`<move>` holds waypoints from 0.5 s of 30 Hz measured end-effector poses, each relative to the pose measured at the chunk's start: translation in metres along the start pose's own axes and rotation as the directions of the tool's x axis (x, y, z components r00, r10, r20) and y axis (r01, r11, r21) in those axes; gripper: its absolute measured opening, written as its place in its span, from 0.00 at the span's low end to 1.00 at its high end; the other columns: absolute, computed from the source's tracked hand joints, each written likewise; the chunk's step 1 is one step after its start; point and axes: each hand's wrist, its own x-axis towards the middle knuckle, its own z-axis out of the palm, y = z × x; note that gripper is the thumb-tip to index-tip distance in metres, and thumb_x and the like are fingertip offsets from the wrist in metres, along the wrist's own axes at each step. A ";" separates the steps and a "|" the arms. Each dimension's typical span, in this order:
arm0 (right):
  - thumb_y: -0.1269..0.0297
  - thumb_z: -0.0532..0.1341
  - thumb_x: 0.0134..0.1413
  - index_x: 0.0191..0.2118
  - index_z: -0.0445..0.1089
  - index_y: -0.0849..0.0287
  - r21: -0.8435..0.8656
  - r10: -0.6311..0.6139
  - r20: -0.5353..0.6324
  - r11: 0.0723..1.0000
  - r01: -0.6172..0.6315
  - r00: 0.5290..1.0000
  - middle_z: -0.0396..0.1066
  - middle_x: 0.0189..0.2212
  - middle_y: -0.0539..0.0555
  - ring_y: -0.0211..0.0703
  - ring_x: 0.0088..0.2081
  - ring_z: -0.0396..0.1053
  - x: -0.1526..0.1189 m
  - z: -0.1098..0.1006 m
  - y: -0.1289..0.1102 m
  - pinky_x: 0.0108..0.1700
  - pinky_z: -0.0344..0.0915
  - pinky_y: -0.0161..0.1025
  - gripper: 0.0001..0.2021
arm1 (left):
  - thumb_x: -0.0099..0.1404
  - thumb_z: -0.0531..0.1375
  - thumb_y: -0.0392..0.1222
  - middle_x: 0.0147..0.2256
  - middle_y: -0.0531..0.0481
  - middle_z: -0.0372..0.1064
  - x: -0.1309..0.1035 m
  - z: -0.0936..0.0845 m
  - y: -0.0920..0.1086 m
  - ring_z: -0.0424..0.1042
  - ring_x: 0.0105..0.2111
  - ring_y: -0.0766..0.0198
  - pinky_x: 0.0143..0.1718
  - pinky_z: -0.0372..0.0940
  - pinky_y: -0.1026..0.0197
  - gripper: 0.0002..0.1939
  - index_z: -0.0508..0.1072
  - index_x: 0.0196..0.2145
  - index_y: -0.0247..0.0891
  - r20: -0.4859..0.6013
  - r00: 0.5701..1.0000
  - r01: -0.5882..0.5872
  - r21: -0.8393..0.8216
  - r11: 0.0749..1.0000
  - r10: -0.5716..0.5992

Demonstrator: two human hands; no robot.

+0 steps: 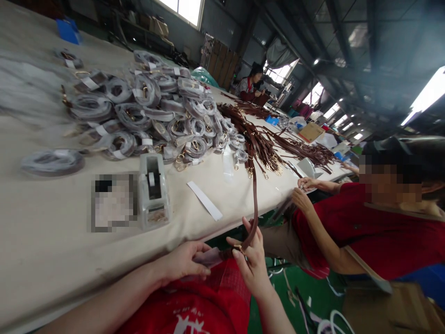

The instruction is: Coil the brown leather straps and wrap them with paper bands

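Observation:
A long brown strap (255, 199) runs from the pile on the table down over the edge to my hands. My left hand (182, 260) is closed on the part of it covered by a clear plastic sleeve (210, 257). My right hand (255, 262) grips the strap beside a gold metal fitting (238, 248), thumb and fingers around it, other fingers raised. Between the hands a dark bare stretch of strap shows. My lap and red apron (181, 304) lie just below. Nearest on the table is a white paper strip (205, 201).
Coiled, plastic-wrapped straps (146, 106) are heaped on the cream-covered table (41, 222). Loose brown straps (259, 144) with gold hooks lie beyond. A tape dispenser (155, 190) stands near the front edge. A co-worker in a red shirt (333, 222) sits close on the right; another person works farther back.

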 end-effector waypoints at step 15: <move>0.47 0.46 0.67 0.53 0.74 0.51 0.352 0.280 0.006 0.898 -0.264 0.960 0.53 0.67 0.53 0.56 0.69 0.44 0.001 0.015 0.014 0.68 0.43 0.57 0.25 | 0.47 0.66 0.36 0.26 0.58 0.71 0.000 0.003 -0.001 0.69 0.26 0.64 0.27 0.57 0.65 0.20 0.69 0.40 0.36 -0.014 0.998 -0.053 0.105 0.993 0.054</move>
